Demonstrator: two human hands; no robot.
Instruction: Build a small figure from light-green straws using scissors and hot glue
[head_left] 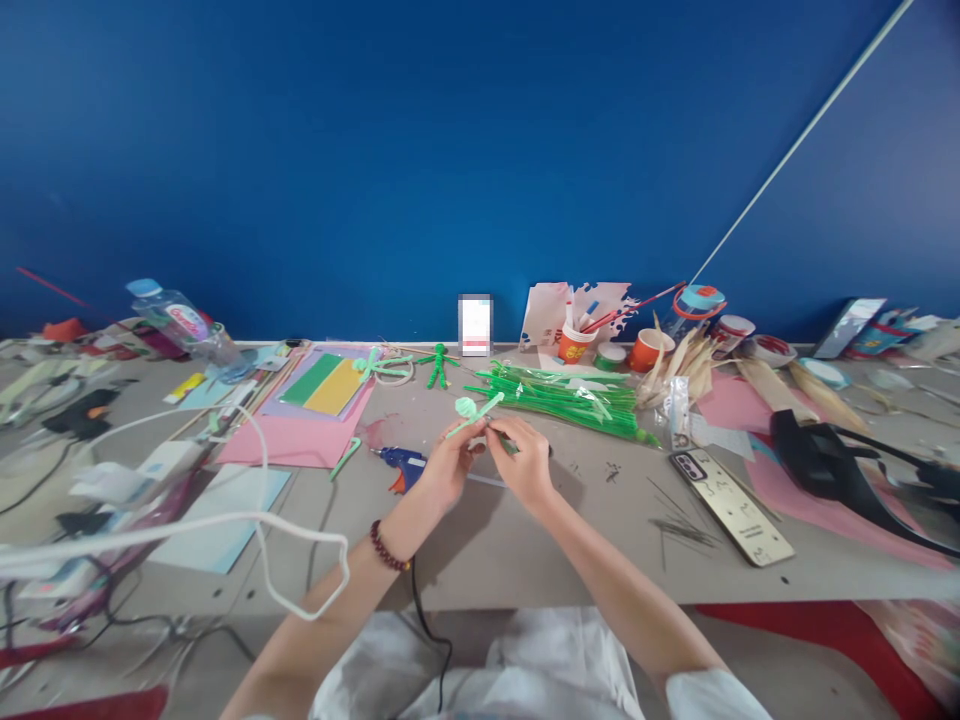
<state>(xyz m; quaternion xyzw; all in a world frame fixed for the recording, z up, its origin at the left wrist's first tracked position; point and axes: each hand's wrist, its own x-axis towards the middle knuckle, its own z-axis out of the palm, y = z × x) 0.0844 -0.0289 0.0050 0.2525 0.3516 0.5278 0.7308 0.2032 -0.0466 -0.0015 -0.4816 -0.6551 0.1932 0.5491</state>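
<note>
Just above the table, both my hands meet at a pale green pipe cleaner figure (466, 408) with a round coiled head and a straight arm pointing up right. My left hand (447, 474) is closed on its lower part. My right hand (525, 464) pinches at the same piece, its fingertips partly hidden. Beside my left hand lies a blue glue gun (405, 462). Behind, a bright green pipe cleaner figure (439, 367) and another pale green figure (375, 364) rest on the table. A bag of green pipe cleaners (562, 398) lies beyond my right hand.
A white cable (262, 520) loops across the left front. Coloured sheets (285, 440) lie left, a phone (731, 505) right, near dark wire bits (682, 530). Paper cups (576, 345), a bottle (176, 315) and a lit screen (475, 326) stand along the blue wall.
</note>
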